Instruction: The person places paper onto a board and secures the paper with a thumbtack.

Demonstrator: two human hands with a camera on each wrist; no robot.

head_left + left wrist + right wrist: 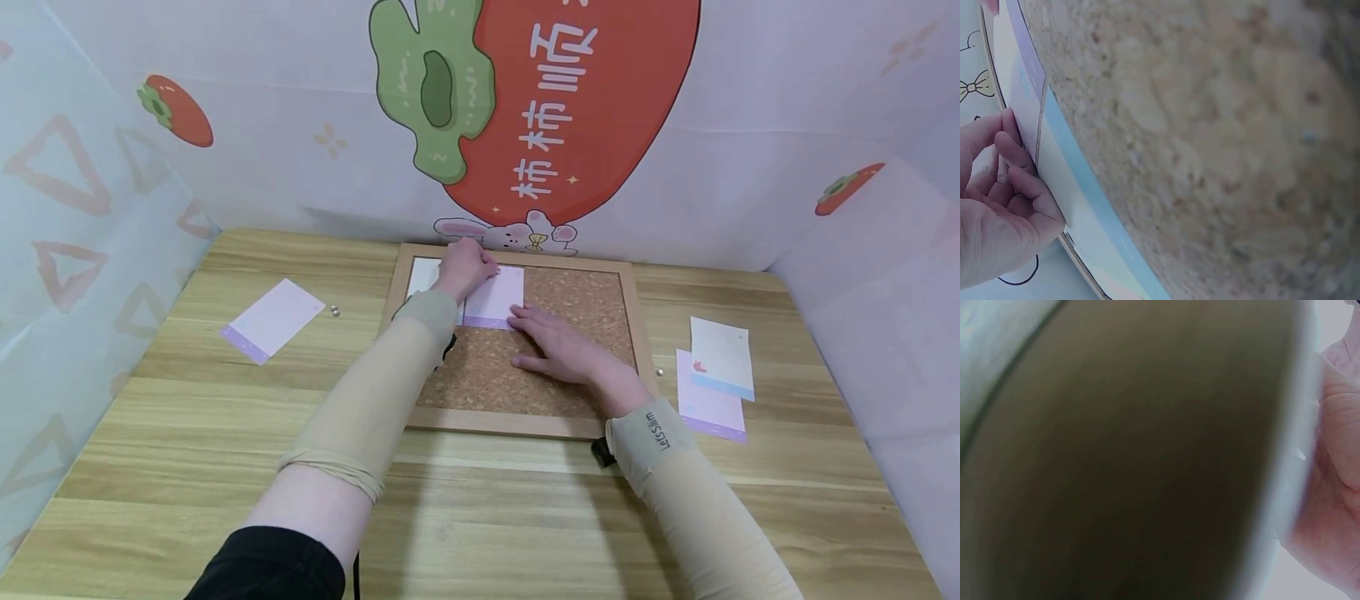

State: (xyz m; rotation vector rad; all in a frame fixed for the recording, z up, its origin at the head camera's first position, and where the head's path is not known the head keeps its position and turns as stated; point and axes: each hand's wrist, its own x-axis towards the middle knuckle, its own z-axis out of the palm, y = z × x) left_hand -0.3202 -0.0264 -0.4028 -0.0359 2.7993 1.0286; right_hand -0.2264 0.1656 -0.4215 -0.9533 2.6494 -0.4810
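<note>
A wood-framed cork board [577, 333] lies on the table. On its upper left, a white card with a blue band [423, 273] sits beside a white card with a purple band [495, 300]. My left hand [467, 265] reaches over both, fingers curled, thumb and index finger pinching a small pin, mostly hidden, near the purple-banded card's top edge. In the left wrist view, the fingertips of that left hand [1004, 194] touch the cards along the frame. My right hand [558, 342] rests with fingers extended on the cork, fingertips at the purple-banded card's lower right corner.
Another purple-banded card [275, 321] lies left of the board, with small silver round-headed pins [335, 311] near it. To the right, a blue-banded card [722, 354] overlaps a purple-banded one [708, 414]. One more pin [660, 372] sits by the frame. A printed curtain [300, 167] stands behind.
</note>
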